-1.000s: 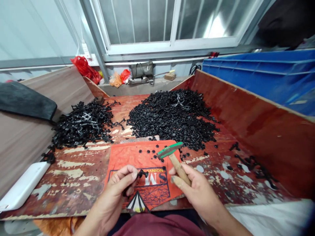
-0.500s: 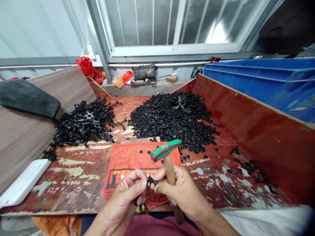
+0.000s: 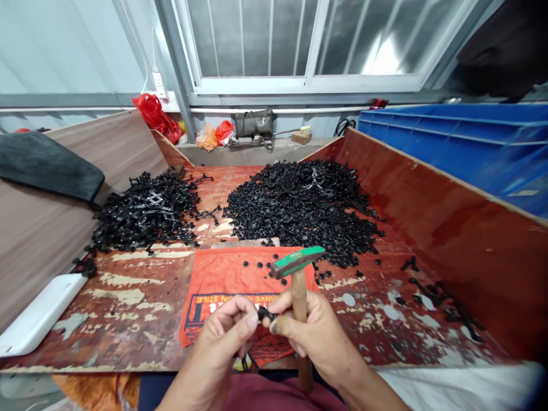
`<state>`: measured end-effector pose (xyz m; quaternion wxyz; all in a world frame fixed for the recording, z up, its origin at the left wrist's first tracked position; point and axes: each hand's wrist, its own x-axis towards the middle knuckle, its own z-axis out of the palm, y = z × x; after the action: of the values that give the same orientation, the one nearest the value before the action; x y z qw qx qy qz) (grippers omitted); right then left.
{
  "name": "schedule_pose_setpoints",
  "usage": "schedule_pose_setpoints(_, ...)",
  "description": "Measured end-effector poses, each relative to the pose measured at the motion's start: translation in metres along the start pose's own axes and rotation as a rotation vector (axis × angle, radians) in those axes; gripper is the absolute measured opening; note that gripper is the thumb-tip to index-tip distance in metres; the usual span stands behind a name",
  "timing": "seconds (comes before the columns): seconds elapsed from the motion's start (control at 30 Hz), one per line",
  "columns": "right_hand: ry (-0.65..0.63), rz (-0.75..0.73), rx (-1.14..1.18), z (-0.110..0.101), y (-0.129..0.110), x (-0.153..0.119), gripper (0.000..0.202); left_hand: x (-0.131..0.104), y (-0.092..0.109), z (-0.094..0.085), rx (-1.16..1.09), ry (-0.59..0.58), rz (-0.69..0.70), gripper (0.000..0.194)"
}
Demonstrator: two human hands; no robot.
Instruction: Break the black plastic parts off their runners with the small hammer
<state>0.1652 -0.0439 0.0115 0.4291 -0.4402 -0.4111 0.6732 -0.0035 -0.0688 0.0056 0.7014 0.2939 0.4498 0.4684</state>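
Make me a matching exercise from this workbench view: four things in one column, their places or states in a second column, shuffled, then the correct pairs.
Things:
1. hammer
2. small black part
3. white flat object
4. blue crate

Places or states:
A. behind the bench's right-hand wall
B. pinched between the fingertips of both hands
C. upright, handle gripped in the right hand
D. lying at the bench's left edge

Pairs: 1-C, 2-B, 3-D, 4-A

The left hand meets the right at the part.
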Motion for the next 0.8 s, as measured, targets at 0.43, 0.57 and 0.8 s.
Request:
schedule_pose_setpoints(0.43,-0.049,0.025,-0.013,-0.004,-0.003,-0.01,0.037,-0.006,0.009,-0.005,-0.285,-0.065,-0.117,0.022)
schedule_pose_setpoints(0.57,-0.054,-0.003,-0.05,0.001,-0.007,-0.012,0.034,-0.005,0.005,-0.007,-0.391,-0.172,-0.154,0.021)
schedule_pose_setpoints(0.8,-0.11,-0.026,-0.038,0.007,-0.018,-0.017,0.034,-0.009,0.008,-0.007,-0.398,-0.115,-0.202,0.027)
